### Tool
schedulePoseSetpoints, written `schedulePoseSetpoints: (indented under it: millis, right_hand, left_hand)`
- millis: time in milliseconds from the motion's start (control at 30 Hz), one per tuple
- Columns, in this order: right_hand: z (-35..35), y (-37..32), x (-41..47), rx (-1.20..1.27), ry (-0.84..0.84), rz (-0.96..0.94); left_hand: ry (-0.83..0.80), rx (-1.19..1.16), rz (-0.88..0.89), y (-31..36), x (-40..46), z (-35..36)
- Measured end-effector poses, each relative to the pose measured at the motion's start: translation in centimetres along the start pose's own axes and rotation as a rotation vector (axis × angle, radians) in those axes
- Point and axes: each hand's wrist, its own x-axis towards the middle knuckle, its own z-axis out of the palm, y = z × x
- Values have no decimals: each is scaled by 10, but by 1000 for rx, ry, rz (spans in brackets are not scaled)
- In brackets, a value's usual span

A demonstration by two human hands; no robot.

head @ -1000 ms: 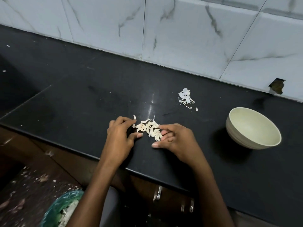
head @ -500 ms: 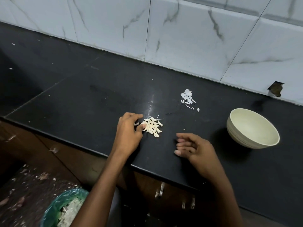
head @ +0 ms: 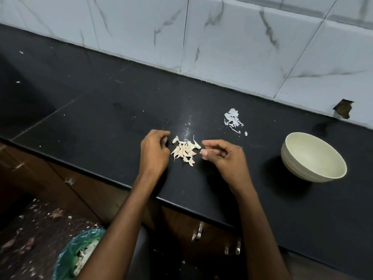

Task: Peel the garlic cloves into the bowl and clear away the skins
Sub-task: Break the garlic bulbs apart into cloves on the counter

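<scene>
Your garlic cloves [head: 184, 151] lie heaped near the bench's [head: 101, 118] front edge, between your hands. Your left hand [head: 154, 151] is loosely curled, empty; whether your right hand [head: 221, 156] pinches anything, I cannot tell. A careless sweep could knock cloves off the edge, missing the bowl [head: 313, 157].

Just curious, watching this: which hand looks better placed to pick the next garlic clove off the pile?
Probably the right hand: its fingertips sit at the edge of the garlic pile, pointing at it. The left hand is just as near, but its fingers are curled in.
</scene>
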Motion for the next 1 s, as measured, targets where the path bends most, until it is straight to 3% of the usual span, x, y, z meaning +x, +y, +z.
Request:
schedulePoseSetpoints:
  millis: [167, 267, 367, 433, 633, 800, 1000]
  right_hand:
    - [4, 5, 8, -214, 47, -21]
    - [11, 9, 18, -341, 120, -117]
    - [20, 10, 28, -534, 47, -158]
    - [22, 8, 31, -591, -5, -157]
    - [12, 6, 30, -284, 17, -44]
    - [-8, 6, 17, 64, 46, 7]
    - [-30, 13, 1, 140, 78, 11]
  left_hand:
    - [-68, -156, -16, -7, -9, -8]
    - [-219, -257, 5, -5, -9, -11]
    - [-402, -11, 105, 3, -15, -8]
    - [-418, 175, 198, 4, -18, -4]
    - [-325, 116, 215, 1, -16, 0]
    - [-376, 361, 249, 3, -19, 7]
    - [-483, 598, 312, 19, -18, 33]
